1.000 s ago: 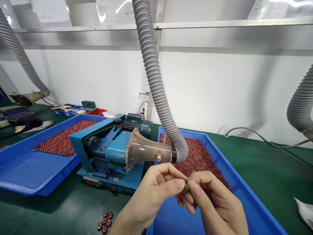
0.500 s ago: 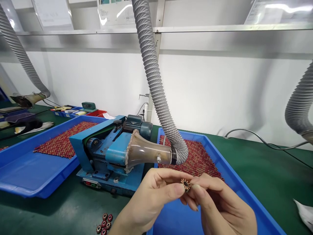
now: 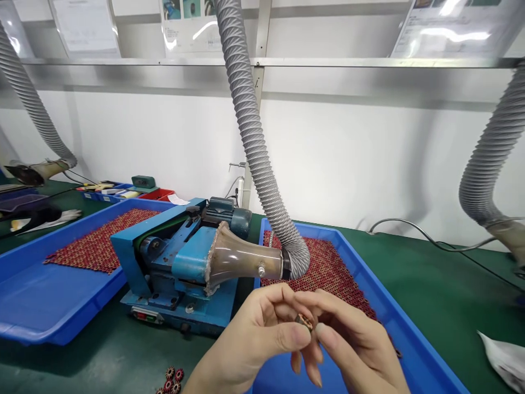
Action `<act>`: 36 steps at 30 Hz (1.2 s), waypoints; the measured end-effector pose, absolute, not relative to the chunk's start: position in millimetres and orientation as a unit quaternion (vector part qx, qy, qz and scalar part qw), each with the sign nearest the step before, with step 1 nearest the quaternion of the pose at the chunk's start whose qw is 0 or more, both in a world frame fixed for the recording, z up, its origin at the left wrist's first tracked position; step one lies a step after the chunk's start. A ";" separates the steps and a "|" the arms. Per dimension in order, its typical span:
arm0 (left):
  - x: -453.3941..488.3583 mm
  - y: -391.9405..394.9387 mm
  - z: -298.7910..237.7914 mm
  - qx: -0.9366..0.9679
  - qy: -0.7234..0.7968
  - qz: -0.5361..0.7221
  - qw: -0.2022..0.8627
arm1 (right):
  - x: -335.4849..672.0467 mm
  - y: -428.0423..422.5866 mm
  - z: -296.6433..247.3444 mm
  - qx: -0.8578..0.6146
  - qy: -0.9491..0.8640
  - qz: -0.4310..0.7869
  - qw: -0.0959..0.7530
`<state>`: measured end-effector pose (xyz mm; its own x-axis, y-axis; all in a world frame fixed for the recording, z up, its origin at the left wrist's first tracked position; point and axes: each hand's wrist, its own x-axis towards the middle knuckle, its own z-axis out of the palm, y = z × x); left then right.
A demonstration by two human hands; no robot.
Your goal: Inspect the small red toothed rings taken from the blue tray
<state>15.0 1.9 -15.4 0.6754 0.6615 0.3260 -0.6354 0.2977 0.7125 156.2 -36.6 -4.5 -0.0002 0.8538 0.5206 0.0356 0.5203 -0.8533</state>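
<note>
My left hand [image 3: 254, 339] and my right hand [image 3: 353, 345] meet low in the middle, over the near end of a blue tray [image 3: 414, 355]. Both pinch one small toothed, copper-wound ring part [image 3: 304, 322] between thumbs and fingertips. The part is turned edge-on and mostly hidden by the fingers. The tray's far half holds several rows of the same red-brown parts [image 3: 328, 268]. A few loose parts [image 3: 169, 380] lie on the green mat left of my left wrist.
A blue belt machine [image 3: 176, 268] with a brown funnel [image 3: 238, 258] on a grey ribbed hose [image 3: 254, 142] stands just behind my hands. A second blue tray [image 3: 36, 306] of parts lies left. More hoses hang at both sides; a cable [image 3: 430, 238] crosses the mat.
The part, shown face-on half a second ago, has been rotated edge-on between my fingers. The view has shifted slightly, so hands and machine sit lower and further left in frame.
</note>
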 end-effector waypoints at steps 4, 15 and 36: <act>14.3 0.4 -14.8 0.454 0.037 0.389 0.801 | 148.8 -36.4 -6.5 -0.319 -0.573 0.421 0.627; 11.0 -13.7 -3.0 0.434 0.132 0.463 0.761 | 153.3 -40.4 -0.4 -0.326 -0.519 0.458 0.645; 10.7 -6.5 -0.2 0.448 0.081 0.439 0.775 | 138.3 -38.2 -3.7 -0.272 -0.482 0.508 0.660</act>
